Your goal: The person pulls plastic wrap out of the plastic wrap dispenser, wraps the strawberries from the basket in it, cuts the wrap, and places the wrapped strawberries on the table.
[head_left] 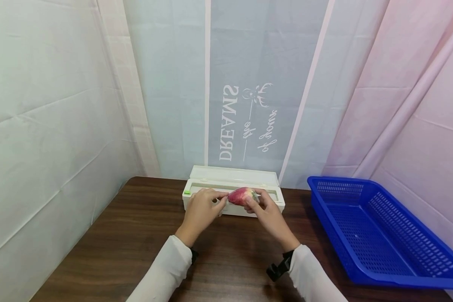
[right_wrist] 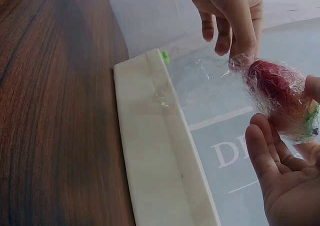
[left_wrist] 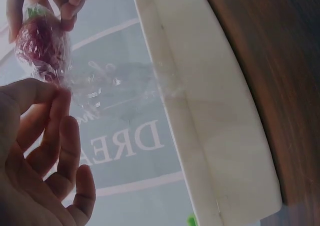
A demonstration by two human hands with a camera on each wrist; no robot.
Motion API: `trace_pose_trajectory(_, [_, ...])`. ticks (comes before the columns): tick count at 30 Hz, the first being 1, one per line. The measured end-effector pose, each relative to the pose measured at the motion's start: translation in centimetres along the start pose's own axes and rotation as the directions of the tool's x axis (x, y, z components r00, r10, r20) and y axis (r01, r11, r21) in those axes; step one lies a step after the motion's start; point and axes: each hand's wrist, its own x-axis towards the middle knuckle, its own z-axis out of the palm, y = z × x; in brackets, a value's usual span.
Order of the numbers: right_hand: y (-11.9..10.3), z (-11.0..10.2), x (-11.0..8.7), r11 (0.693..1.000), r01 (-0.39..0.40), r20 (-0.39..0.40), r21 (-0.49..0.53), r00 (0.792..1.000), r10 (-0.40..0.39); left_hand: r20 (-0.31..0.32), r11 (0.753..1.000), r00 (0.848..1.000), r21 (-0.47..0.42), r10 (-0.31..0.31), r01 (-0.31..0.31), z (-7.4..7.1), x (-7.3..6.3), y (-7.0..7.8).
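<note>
A red fruit (head_left: pixel 239 196) with a yellowish and green top is wrapped in crinkled clear cling film (left_wrist: pixel 45 48); its exact kind is unclear. My right hand (head_left: pixel 269 216) holds it by the green end, between thumb and fingers. At the pointed red end, my left hand (head_left: pixel 201 212) pinches the gathered film between thumb and forefinger. Behind and below both hands stands a long white cling film dispenser (head_left: pixel 234 209), its lid (head_left: pixel 234 173) raised. Clear film glints beside the fruit, towards the dispenser, in both wrist views; whether it joins the roll I cannot tell.
A blue perforated plastic basket (head_left: pixel 326 230) stands on the right of the dark wooden table (head_left: pixel 128 235). On the dispenser's left end sits a small green piece (head_left: pixel 187 192). Printed cloth (head_left: pixel 173 84) hangs close behind the dispenser.
</note>
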Motion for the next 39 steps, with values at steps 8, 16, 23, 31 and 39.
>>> trace_pose_trajectory(8, [-0.1,0.1,0.0,1.000,0.015,-0.002,-0.010,1.000,-0.015,0.056,0.984,0.992,-0.132,-0.113,0.120,0.6,0.3,0.6])
trace_pose_trajectory(16, [-0.2,0.1,0.0,0.999,0.035,0.015,-0.029,0.999,-0.035,0.146,0.917,0.970,-0.325,-0.192,0.230,1.0,0.5,0.7])
trace_pose_trajectory(23, [0.2,0.1,0.0,0.999,0.052,0.058,-0.017,0.997,-0.051,0.289,0.844,0.936,-0.433,-0.201,0.315,1.2,0.3,0.1])
trace_pose_trajectory(31, [0.3,0.1,-0.2,0.994,0.067,0.037,-0.090,0.997,-0.064,0.330,0.818,0.919,-0.453,-0.215,0.354,0.9,0.1,-0.1])
trace_pose_trajectory(39, [0.1,0.0,-0.2,0.992,0.097,0.046,-0.075,0.995,-0.094,0.381,0.770,0.907,-0.519,-0.180,0.371,0.6,0.2,-0.2])
